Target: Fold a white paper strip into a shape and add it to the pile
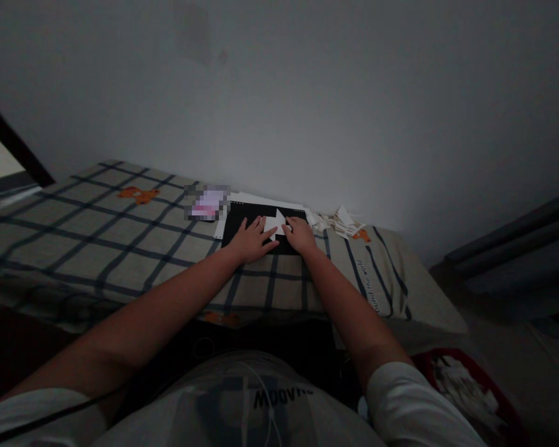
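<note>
A small folded piece of white paper (272, 223) with a pointed flap standing up lies on a black notebook cover (237, 218). My left hand (250, 241) rests flat with its fingers spread, the fingertips pressing on the paper's left part. From the other side my right hand (300, 234) has its fingers curled together at the paper's right edge and pinches it. The exact fingertip contact is small and dim. White sheets with punched holes (268, 198) stick out from behind and beside the black cover.
A phone-like thing with a blurred lit screen (208, 203) lies left of the notebook. Several folded paper pieces (340, 220) are heaped at the right. All rest on a checked cloth (168, 242) against a wall. A red container (422, 357) with crumpled white things stands low at the right.
</note>
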Demonstrator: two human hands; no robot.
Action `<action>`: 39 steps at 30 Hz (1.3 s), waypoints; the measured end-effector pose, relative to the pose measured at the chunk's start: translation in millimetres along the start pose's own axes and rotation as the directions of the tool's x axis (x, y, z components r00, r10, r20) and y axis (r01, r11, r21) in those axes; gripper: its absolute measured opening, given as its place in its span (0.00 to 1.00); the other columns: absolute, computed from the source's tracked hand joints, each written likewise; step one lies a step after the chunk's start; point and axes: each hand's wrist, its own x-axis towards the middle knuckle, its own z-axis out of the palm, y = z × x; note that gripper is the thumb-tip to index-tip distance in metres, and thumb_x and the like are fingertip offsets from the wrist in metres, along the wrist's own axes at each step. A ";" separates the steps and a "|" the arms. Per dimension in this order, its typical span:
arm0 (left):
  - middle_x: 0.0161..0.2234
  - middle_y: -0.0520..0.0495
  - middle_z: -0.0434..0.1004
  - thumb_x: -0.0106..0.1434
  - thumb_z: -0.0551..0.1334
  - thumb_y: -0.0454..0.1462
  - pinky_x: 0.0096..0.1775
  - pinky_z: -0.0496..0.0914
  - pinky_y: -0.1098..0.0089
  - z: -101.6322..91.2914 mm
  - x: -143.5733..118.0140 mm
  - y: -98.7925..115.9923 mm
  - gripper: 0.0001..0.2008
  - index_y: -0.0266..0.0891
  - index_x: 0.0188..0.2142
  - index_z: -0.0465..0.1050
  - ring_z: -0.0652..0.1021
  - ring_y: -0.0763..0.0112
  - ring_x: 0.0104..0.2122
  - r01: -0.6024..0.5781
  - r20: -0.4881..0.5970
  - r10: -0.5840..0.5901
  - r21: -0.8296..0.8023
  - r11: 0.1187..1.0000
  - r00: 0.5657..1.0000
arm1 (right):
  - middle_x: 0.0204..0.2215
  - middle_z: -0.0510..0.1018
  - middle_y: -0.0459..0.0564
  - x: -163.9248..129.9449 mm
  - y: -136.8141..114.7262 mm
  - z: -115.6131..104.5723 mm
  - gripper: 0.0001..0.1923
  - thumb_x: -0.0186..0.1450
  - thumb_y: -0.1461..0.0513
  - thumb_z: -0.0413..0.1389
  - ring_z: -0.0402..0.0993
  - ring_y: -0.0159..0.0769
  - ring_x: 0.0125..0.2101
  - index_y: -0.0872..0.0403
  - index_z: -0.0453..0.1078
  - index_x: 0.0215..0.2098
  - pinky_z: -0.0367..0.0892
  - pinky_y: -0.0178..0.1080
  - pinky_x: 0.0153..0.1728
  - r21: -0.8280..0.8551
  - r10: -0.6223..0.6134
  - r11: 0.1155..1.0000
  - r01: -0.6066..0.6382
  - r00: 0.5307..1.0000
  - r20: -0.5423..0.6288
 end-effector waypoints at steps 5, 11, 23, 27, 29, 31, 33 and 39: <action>0.60 0.45 0.56 0.66 0.43 0.45 0.56 0.48 0.52 -1.2 1.5 -2.4 0.22 0.47 0.55 0.62 0.55 0.62 0.59 -0.049 -0.002 0.049 -0.003 0.999 0.999 | 0.46 0.70 0.52 0.9 0.6 -5.5 0.20 0.64 0.52 0.44 0.63 0.41 0.47 0.51 0.70 0.46 0.59 0.42 0.47 0.034 0.083 0.996 -0.083 0.997 -0.001; 0.58 0.46 0.60 0.65 0.46 0.42 0.56 0.51 0.55 -3.2 1.6 -4.9 0.20 0.46 0.52 0.67 0.60 0.65 0.57 -0.104 -0.023 0.103 -0.051 0.993 0.994 | 0.44 0.72 0.52 11.7 4.4 -5.1 0.17 0.62 0.54 0.48 0.64 0.43 0.47 0.50 0.72 0.43 0.59 0.45 0.47 0.062 0.160 0.985 -0.160 0.987 0.015; 0.45 0.46 0.70 0.61 0.53 0.40 0.42 0.63 0.59 -25.2 -1.4 3.2 0.13 0.44 0.40 0.74 0.69 0.61 0.44 -0.015 -0.203 -0.004 -0.092 0.996 0.979 | 0.23 0.75 0.45 18.0 23.4 -14.5 0.07 0.53 0.63 0.56 0.71 0.28 0.23 0.58 0.71 0.31 0.66 0.31 0.27 0.789 0.351 0.503 -0.354 0.917 0.188; 0.44 0.46 0.70 0.62 0.52 0.41 0.41 0.62 0.60 -31.4 -1.9 6.7 0.14 0.44 0.41 0.73 0.69 0.63 0.43 -0.041 -0.221 0.027 -0.059 0.997 0.975 | 0.21 0.73 0.43 3.2 19.8 -29.8 0.04 0.54 0.66 0.56 0.72 0.25 0.21 0.57 0.67 0.30 0.64 0.26 0.21 0.916 0.428 0.106 -0.387 0.849 0.309; 0.45 0.47 0.70 0.62 0.53 0.43 0.41 0.61 0.60 -34.8 -1.1 10.6 0.14 0.45 0.43 0.72 0.69 0.63 0.43 -0.078 -0.216 0.070 -0.029 0.997 0.974 | 0.22 0.73 0.42 -5.9 16.1 -36.1 0.03 0.55 0.67 0.55 0.73 0.25 0.22 0.56 0.64 0.28 0.65 0.25 0.21 0.930 0.442 -0.039 -0.367 0.828 0.345; 0.47 0.46 0.68 0.61 0.54 0.43 0.42 0.61 0.60 -38.3 0.4 16.5 0.16 0.45 0.47 0.69 0.68 0.62 0.45 -0.129 -0.207 0.128 0.007 0.992 0.970 | 0.21 0.73 0.42 -14.7 11.8 -40.2 0.04 0.56 0.68 0.54 0.74 0.26 0.22 0.55 0.61 0.27 0.65 0.25 0.21 0.930 0.446 -0.117 -0.348 0.818 0.362; 0.49 0.45 0.67 0.61 0.54 0.43 0.42 0.60 0.60 -41.4 2.1 23.6 0.18 0.45 0.50 0.66 0.67 0.60 0.46 -0.176 -0.211 0.182 0.049 0.983 0.960 | 0.20 0.73 0.42 -22.6 7.8 -42.1 0.06 0.57 0.69 0.53 0.74 0.27 0.22 0.54 0.59 0.28 0.65 0.25 0.20 0.929 0.465 -0.164 -0.333 0.804 0.370; 0.43 0.44 0.72 0.65 0.47 0.37 0.40 0.61 0.59 -41.4 4.4 37.8 0.16 0.44 0.47 0.69 0.69 0.61 0.43 -0.235 -0.202 0.257 0.128 0.964 0.945 | 0.21 0.75 0.43 -41.7 6.6 -39.3 0.07 0.56 0.68 0.53 0.75 0.29 0.22 0.54 0.60 0.31 0.65 0.25 0.18 0.936 0.465 -0.146 -0.321 0.813 0.351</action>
